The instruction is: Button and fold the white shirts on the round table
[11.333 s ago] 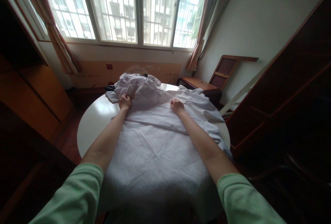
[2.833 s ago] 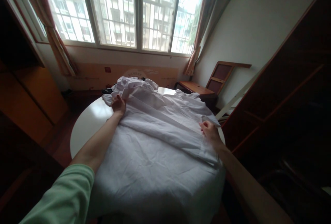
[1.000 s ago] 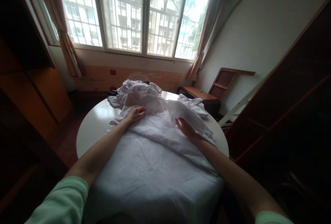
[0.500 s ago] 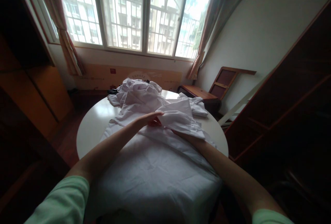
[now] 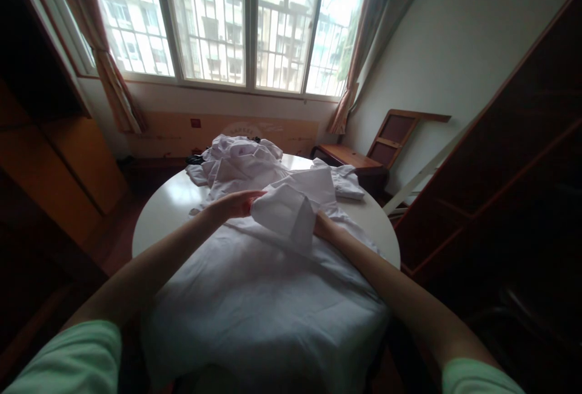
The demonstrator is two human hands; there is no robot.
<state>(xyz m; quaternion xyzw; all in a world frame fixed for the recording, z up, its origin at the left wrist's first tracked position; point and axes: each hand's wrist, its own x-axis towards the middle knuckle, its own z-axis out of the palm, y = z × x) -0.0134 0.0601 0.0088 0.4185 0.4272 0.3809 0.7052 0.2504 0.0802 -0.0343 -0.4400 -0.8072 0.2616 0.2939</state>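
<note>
Round white table [image 5: 154, 230], one; its near part is covered by one white garment [image 5: 264, 303], spread over the top and draped past the near edge; above the middle of the table, one raised flap [image 5: 284, 215] of white cloth is held up, its join to the garment not clearly shown.

Hands, two, both placed over the table; by the left hand [image 5: 245, 202], the left edge of the flap is gripped, thumb uppermost; the right hand [image 5: 324, 225] is set against the flap's other side, its fingers hidden by cloth, so whether anything is grasped cannot be told; green sleeves [image 5: 77, 354], two, are seen on the near side of the table.

Crumpled heap of white cloth [image 5: 240, 157], one, laid on the far left of the table; folded white bundle [image 5: 348, 182], one, laid on the far right of the table.

Beyond the table: window panes [image 5: 207, 24], four; tied curtains [image 5: 107, 73], two; tan board [image 5: 168, 130], one; beyond the table to the right, one wooden chair [image 5: 393, 133]; to the table's left, one orange cupboard [image 5: 86, 163].
</note>
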